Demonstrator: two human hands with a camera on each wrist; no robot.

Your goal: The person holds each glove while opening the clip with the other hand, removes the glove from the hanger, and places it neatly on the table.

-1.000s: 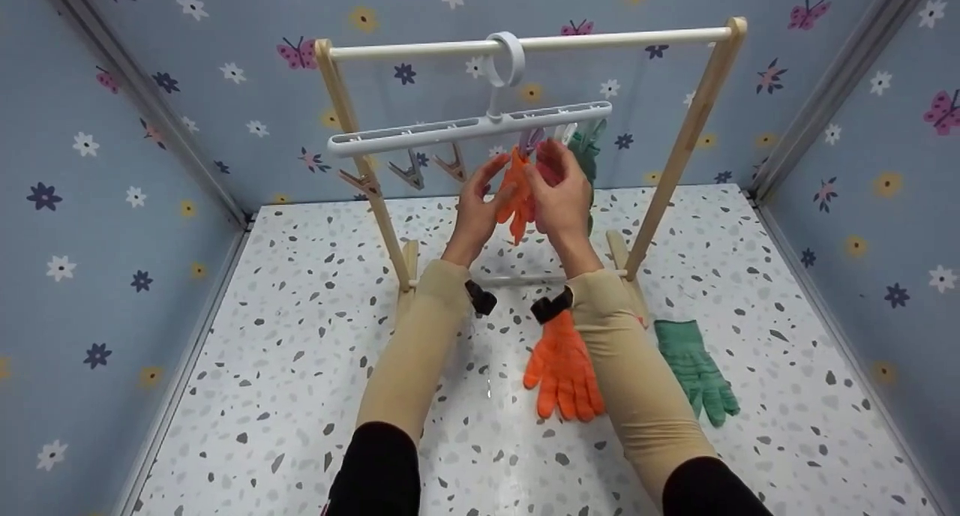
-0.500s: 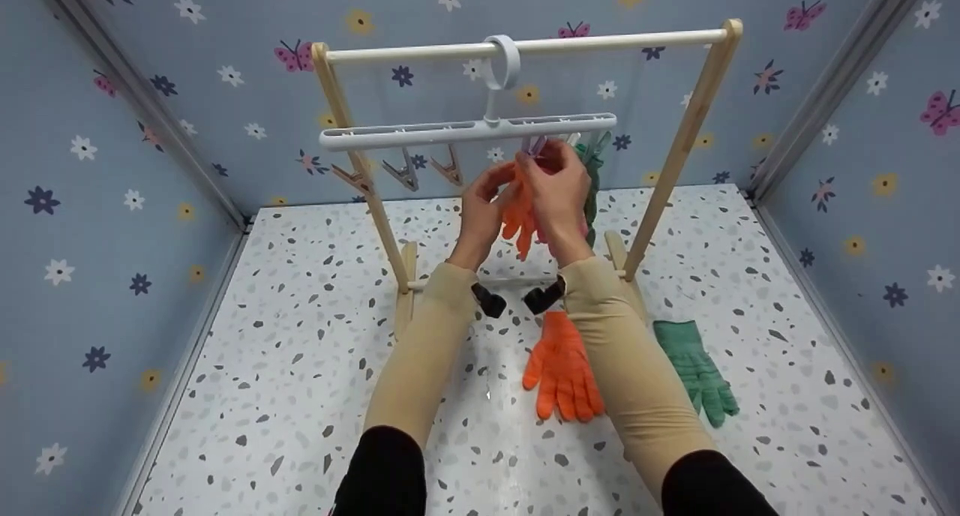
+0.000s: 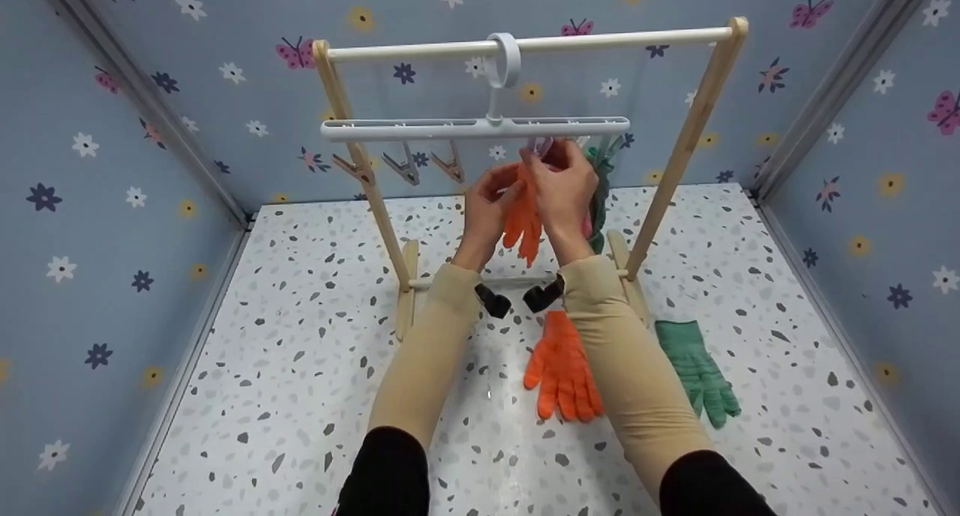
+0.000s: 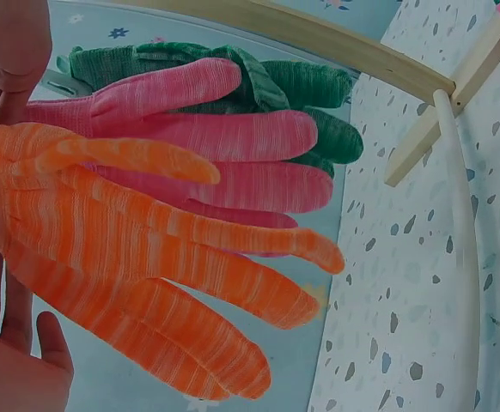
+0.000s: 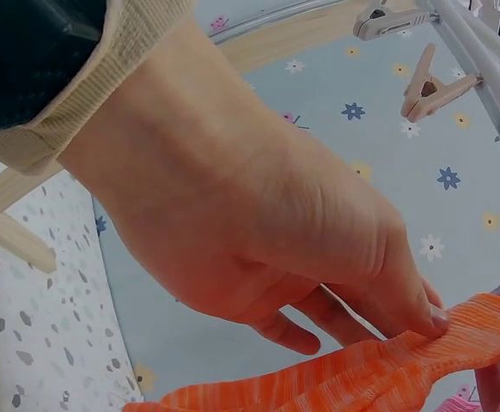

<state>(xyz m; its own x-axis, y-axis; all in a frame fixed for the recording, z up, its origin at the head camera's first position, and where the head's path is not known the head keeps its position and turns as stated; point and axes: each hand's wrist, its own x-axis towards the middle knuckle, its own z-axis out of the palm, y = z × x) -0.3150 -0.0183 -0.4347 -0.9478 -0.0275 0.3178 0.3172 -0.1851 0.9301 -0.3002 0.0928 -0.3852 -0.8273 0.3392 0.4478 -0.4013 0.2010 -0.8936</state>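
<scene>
Below the white hanger (image 3: 420, 130), my left hand (image 3: 484, 212) pinches the cuff area of an orange knit glove (image 4: 130, 249), whose fingers dangle down. My right hand (image 3: 566, 190) is at the top of the same glove and grips a lilac clothespin (image 3: 540, 147) under the hanger bar. In the right wrist view, the left hand's thumb and fingertips (image 5: 435, 322) press the orange fabric near its upper end. Beyond the orange glove hang a pink glove (image 4: 216, 137) and a dark green glove (image 4: 327, 86), both partly covered.
The hanger hooks over a white rail (image 3: 622, 40) on a wooden rack (image 3: 679, 148). Several clothespins, including a brown one (image 3: 448, 163), hang at its left. A second orange glove (image 3: 562, 373) and a green glove (image 3: 697, 370) lie on the speckled surface (image 3: 300, 396).
The tilted hanger has swung level, its right end dropping. My hands have closed in on the orange glove, which hangs slightly lower and farther right. The right fingers have come up to the lilac clothespin.
</scene>
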